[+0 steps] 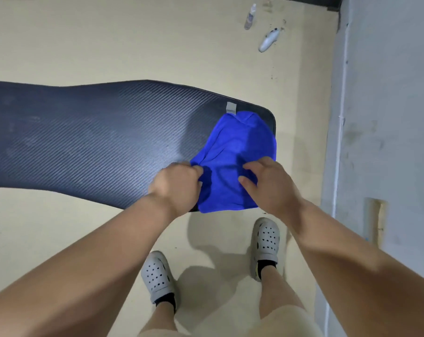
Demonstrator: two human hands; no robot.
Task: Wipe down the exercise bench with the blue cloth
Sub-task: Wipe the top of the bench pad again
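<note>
The exercise bench [89, 142] is a long black pad with a woven texture, running from the left edge to its rounded right end. The blue cloth [232, 152] lies bunched on that right end, its near edge hanging over the bench's front side. My left hand [176, 186] pinches the cloth's left edge with closed fingers. My right hand [269, 183] grips the cloth's right part, thumb and fingers curled into the fabric. A small grey tag [231, 107] shows on the pad just beyond the cloth.
The floor is beige. A spray bottle [250, 17] and a white handheld device [269, 40] lie on the floor beyond the bench. A grey wall [386, 117] rises at the right. My two feet in white perforated clogs [266, 244] stand in front of the bench.
</note>
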